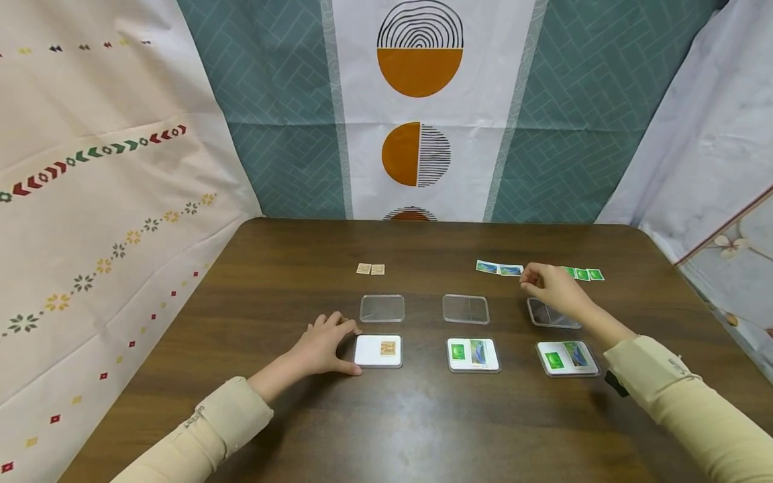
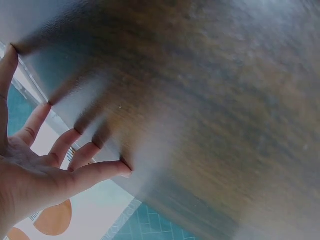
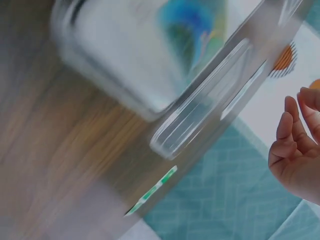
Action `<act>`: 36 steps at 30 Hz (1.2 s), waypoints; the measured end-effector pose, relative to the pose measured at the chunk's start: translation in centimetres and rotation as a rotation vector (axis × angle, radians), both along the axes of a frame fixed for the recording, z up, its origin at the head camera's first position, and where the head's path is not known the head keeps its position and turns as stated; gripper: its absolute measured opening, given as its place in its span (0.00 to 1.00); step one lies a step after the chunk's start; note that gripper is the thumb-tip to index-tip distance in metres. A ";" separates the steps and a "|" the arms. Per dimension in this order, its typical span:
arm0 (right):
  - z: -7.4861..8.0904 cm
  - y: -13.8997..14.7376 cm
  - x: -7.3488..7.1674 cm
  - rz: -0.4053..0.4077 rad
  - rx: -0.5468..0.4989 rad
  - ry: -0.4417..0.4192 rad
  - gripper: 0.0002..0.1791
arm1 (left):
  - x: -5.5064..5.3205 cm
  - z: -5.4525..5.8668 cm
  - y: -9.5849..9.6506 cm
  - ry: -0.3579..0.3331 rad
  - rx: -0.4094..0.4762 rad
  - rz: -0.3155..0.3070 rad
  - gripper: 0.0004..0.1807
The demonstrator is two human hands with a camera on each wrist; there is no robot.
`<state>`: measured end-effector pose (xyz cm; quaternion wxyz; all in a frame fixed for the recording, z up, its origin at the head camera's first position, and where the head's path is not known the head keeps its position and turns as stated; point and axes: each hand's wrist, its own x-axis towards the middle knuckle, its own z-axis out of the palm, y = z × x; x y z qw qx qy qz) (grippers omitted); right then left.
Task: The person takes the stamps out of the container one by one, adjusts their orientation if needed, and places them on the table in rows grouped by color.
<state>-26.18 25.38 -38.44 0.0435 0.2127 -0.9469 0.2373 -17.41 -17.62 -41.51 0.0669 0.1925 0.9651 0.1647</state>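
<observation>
My left hand (image 1: 326,345), fingers spread, is at the left edge of a clear case (image 1: 368,351) with a white insert and one brown stamp (image 1: 388,348). In the left wrist view its fingertips (image 2: 125,169) reach down at the tabletop. My right hand (image 1: 555,288) hovers over the back right, loosely bent, with nothing visible in its fingers. It is between two blue landscape stamps (image 1: 510,270) and a row of green stamps (image 1: 582,274), partly hiding that row. Below its wrist lies a clear lid (image 1: 552,315).
A middle case (image 1: 474,355) and a right case (image 1: 568,359) each hold a green and a blue stamp. Two more clear lids, left (image 1: 382,308) and middle (image 1: 466,309), lie behind the cases. Two brown stamps (image 1: 370,269) lie farther back on the brown table (image 1: 410,429).
</observation>
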 end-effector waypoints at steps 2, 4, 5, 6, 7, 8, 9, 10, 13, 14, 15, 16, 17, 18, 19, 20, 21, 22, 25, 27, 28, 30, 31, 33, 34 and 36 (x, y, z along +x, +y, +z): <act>-0.1 -0.6 0.3 0.008 -0.008 -0.002 0.02 | 0.0 0.0 0.0 0.001 0.001 0.000 0.32; -0.3 -1.2 0.6 0.020 -0.016 -0.002 0.03 | 0.1 0.0 -0.1 -0.001 0.002 0.000 0.33; -0.3 -1.5 0.7 0.028 -0.020 -0.002 0.03 | 0.2 0.0 -0.1 -0.003 0.002 0.001 0.33; -0.4 -1.9 0.9 0.035 -0.022 -0.006 0.03 | 0.2 0.0 -0.2 -0.003 0.003 0.002 0.33; -0.4 -2.2 1.1 0.044 -0.027 -0.010 0.03 | 0.2 -0.1 -0.2 -0.004 0.002 0.003 0.33; -0.5 -2.6 1.3 0.053 -0.032 -0.013 0.03 | 0.3 0.0 -0.2 -0.003 0.001 0.004 0.33; -0.5 -2.9 1.5 0.062 -0.035 -0.014 0.03 | 0.3 0.0 -0.2 -0.005 0.002 0.007 0.33; -0.6 -3.2 1.6 0.073 -0.039 -0.012 0.04 | 0.3 0.0 -0.2 -0.006 0.003 0.009 0.33; -0.8 -4.1 2.1 0.096 -0.049 -0.010 0.04 | 0.4 0.0 -0.2 -0.011 0.003 0.012 0.33; -0.9 -4.4 2.2 0.104 -0.053 -0.009 0.05 | 0.4 0.0 -0.2 -0.012 0.003 0.013 0.33; -0.9 -4.6 2.4 0.112 -0.055 -0.009 0.05 | 0.4 0.0 -0.2 -0.013 0.003 0.013 0.33; -1.0 -4.9 2.5 0.120 -0.058 -0.009 0.05 | 0.4 0.0 -0.2 -0.009 0.002 0.011 0.33; -1.0 -5.1 2.7 0.124 -0.062 -0.013 0.05 | 0.4 0.0 -0.2 -0.010 0.001 0.011 0.33; -1.0 -5.4 2.9 0.131 -0.067 -0.017 0.05 | 0.3 0.0 -0.2 -0.009 0.001 0.011 0.33; -1.0 -5.6 3.0 0.137 -0.070 -0.020 0.05 | 0.3 0.0 -0.2 -0.011 0.001 0.012 0.33; -1.0 -5.9 3.1 0.142 -0.075 -0.026 0.05 | 0.3 0.0 -0.1 -0.010 0.001 0.013 0.33; -0.9 -6.2 3.2 0.146 -0.076 -0.027 0.06 | 0.3 0.0 -0.1 -0.009 0.002 0.013 0.32; -0.9 -6.5 3.3 0.149 -0.076 -0.028 0.06 | 0.3 0.1 -0.1 -0.009 0.003 0.014 0.32; -0.8 -7.4 3.6 0.156 -0.064 -0.026 0.07 | 0.1 0.1 0.1 -0.010 0.003 0.017 0.32; -0.8 -8.0 3.8 0.156 -0.055 -0.018 0.07 | 0.1 0.1 0.1 -0.006 0.002 0.015 0.32; -0.8 -8.4 3.9 0.153 -0.049 -0.014 0.07 | 0.0 0.1 0.1 -0.007 0.001 0.014 0.32; -0.8 -9.0 4.2 0.150 -0.042 -0.005 0.08 | 0.0 0.2 0.1 -0.006 0.002 0.010 0.32; -0.8 -9.3 4.3 0.150 -0.037 -0.003 0.07 | 0.0 0.2 0.1 -0.007 0.002 0.009 0.32; -0.9 -9.9 4.5 0.151 -0.028 -0.003 0.07 | 0.0 0.2 0.2 -0.006 0.006 0.006 0.32; -0.9 -10.2 4.5 0.153 -0.020 -0.004 0.07 | 0.0 0.2 0.2 -0.007 0.007 0.006 0.32; -1.0 -10.7 4.7 0.164 -0.012 -0.015 0.06 | 0.0 0.1 0.2 -0.010 0.007 0.005 0.32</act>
